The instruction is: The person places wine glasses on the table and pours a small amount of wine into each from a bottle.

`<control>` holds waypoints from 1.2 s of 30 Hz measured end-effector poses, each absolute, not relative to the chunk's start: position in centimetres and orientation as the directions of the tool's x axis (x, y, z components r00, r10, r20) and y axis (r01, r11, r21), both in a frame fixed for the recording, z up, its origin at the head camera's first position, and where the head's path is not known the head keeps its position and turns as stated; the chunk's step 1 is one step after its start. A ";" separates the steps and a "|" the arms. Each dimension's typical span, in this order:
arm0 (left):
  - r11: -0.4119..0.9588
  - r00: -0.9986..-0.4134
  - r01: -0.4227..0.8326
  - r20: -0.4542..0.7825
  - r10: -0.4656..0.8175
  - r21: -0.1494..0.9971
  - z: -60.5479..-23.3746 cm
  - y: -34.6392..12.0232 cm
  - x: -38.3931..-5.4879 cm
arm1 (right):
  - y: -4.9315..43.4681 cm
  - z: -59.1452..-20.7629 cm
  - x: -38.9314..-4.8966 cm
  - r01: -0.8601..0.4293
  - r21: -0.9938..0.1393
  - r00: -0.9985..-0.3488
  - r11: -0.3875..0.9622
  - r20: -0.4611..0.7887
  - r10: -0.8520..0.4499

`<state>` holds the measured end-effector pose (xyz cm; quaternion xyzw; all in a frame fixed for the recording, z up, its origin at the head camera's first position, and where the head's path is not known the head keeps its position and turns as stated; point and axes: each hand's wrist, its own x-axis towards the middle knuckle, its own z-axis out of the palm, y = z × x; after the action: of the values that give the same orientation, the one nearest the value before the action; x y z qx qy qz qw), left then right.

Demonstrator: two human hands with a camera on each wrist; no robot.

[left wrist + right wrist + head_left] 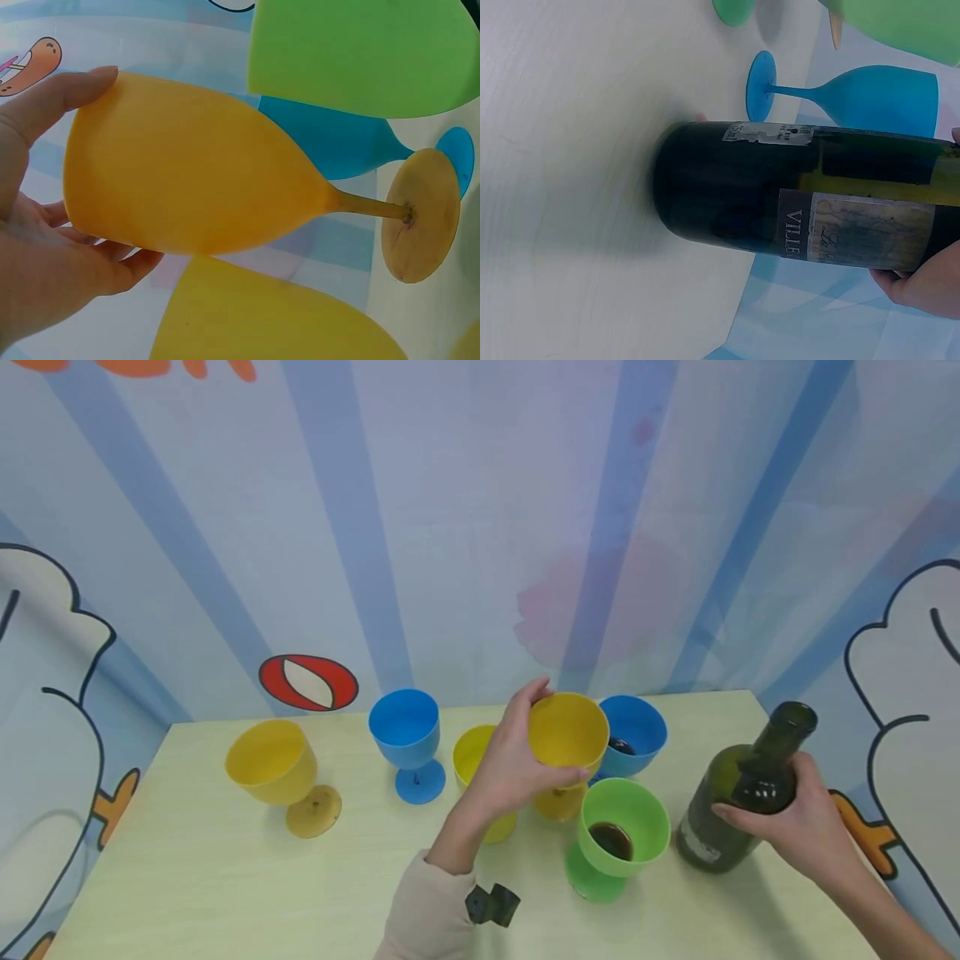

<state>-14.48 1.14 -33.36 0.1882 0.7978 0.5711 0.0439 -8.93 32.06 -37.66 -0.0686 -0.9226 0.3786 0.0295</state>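
My left hand point(512, 764) grips an orange-yellow goblet point(567, 731) around its bowl, thumb on one side and fingers on the other. In the left wrist view the goblet's stem and round foot point(421, 217) show whole. Dark liquid lies in a green goblet point(624, 818) just in front of it and in a blue goblet point(633, 735) behind. My right hand point(810, 822) holds a dark green wine bottle point(720, 814) around its upper body, neck up and uncapped. Its base is right at the tabletop, and its label point(870, 229) shows in the right wrist view.
Left of my left hand stand a lighter yellow goblet point(472, 747), partly hidden by that hand, another blue goblet point(405, 731) and a further orange-yellow goblet point(272, 764). The pale table point(225, 877) ends against a striped blue-and-white backdrop point(480, 527).
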 end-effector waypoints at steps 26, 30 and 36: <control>0.298 -0.918 0.271 0.153 0.365 0.915 -33.7 1.5 -14.2 | 31.3 -36.2 -9.4 -0.031 -0.626 -0.994 0.779 0.100 0.041; 0.298 -0.919 0.272 0.155 0.361 0.915 -33.7 1.5 -14.2 | 30.8 -35.5 -9.6 -0.091 -0.599 -0.986 0.796 0.168 0.013; 0.308 -0.918 0.279 0.158 0.365 0.909 -33.6 1.6 -14.2 | 29.8 -34.5 -9.8 -0.190 -0.514 -0.963 0.836 0.264 -0.056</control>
<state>-14.19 1.57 -33.63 0.1993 0.8079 0.5533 0.0385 -9.80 29.83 -34.53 0.0645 -0.9507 0.2786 0.1201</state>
